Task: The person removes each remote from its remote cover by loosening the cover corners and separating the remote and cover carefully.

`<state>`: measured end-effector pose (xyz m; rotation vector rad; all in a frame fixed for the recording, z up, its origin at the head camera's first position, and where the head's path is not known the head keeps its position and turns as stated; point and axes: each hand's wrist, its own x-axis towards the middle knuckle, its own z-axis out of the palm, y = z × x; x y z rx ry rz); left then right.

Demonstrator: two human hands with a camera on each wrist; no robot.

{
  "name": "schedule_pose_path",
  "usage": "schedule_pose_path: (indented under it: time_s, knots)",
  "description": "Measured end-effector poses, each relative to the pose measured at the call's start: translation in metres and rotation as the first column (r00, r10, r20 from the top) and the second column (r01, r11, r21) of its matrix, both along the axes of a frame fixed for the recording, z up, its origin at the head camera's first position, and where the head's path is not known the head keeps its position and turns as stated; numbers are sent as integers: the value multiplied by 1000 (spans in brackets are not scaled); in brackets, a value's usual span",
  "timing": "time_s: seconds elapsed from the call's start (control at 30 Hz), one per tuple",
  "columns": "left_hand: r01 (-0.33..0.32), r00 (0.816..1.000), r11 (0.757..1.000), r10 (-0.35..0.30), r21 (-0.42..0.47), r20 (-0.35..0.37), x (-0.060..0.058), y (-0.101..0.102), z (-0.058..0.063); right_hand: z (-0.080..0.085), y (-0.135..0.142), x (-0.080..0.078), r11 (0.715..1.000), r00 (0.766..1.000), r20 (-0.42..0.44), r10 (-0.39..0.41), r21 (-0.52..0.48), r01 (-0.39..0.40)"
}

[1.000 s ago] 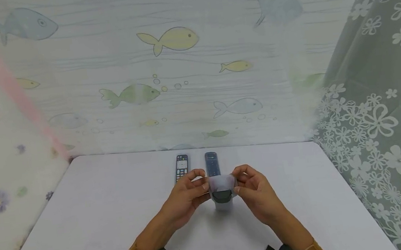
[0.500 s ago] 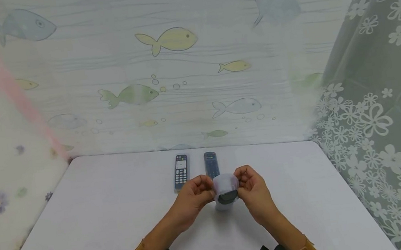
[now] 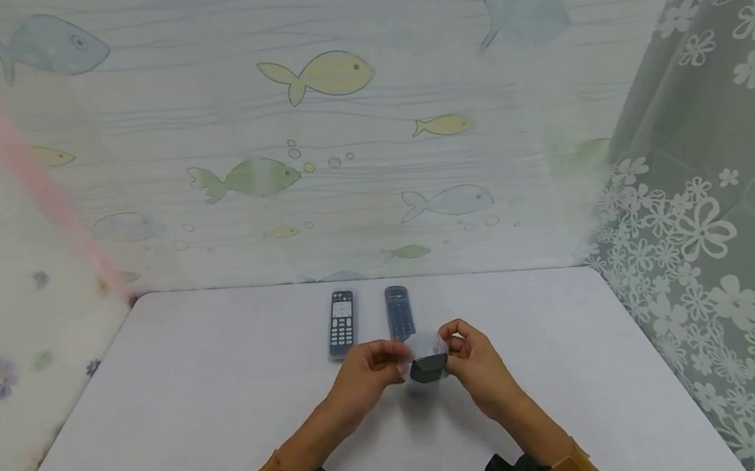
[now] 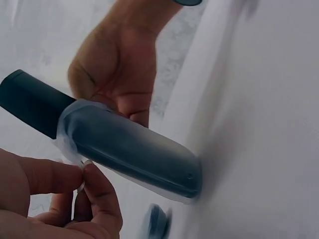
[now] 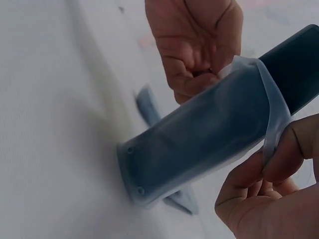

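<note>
A dark remote control (image 4: pixel 35 102) stands tilted in a translucent soft sleeve (image 5: pixel 199 134), its bare end sticking out of the sleeve's mouth. The sleeve's lower end is down at the white tabletop. My left hand (image 3: pixel 364 381) pinches the sleeve's rim on one side between thumb and forefinger. Opposite, my right hand (image 3: pixel 478 368) pinches the other side; in the right wrist view the rim is drawn out between thumb (image 5: pixel 284 159) and forefinger. In the head view the remote's black end faces me, and most of its length is hidden.
Two more remotes lie farther back on the white table (image 3: pixel 229 408): one with a pale panel (image 3: pixel 341 325) on the left, and a bluish one (image 3: pixel 399 312) right behind the sleeve. A fish-print curtain (image 3: pixel 345 192) hangs at the table's back edge.
My left hand has shifted slightly right and nearer me, uncovering the left remote lying behind. The held remote's black end has moved slightly right with the sleeve's rim; both hands still pinch the rim.
</note>
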<state>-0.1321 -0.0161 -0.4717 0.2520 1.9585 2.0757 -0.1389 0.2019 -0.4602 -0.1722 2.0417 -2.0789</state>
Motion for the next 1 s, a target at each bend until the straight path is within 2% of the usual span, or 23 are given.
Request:
schedule_pose_path:
  time_s: [0.17, 0.33, 0.47, 0.63, 0.73, 0.83, 1.0]
  knots:
    - [-26, 998, 997, 22, -73, -56, 2, 6, -5, -6, 2, -3, 1000, 1000, 3, -8, 9, 8]
    - [-75, 987, 987, 53, -142, -155, 3, 10, -14, -13, 2, -6, 1000, 1000, -8, -17, 3, 17]
    - [-102, 974, 967, 49, -234, -223, 0, 14, -28, -24, -1, -6, 996, 996, -63, -63, 66, 67]
    - [-127, 968, 942, 49, -311, -245, 1, 16, -48, -46, -6, -5, 977, 985, -148, -93, 177, 119]
    - [-150, 958, 937, 59, -316, -279, 3, 15, -53, -53, -8, -5, 955, 967, -231, -105, 248, 162]
    - [-174, 947, 930, 68, -325, -314, 4, 16, -55, -55, -9, -6, 922, 950, -293, -110, 328, 208]
    - [-190, 945, 920, 77, -342, -319, 5, 17, -60, -57, -10, -7, 863, 954, -279, -110, 449, 231]
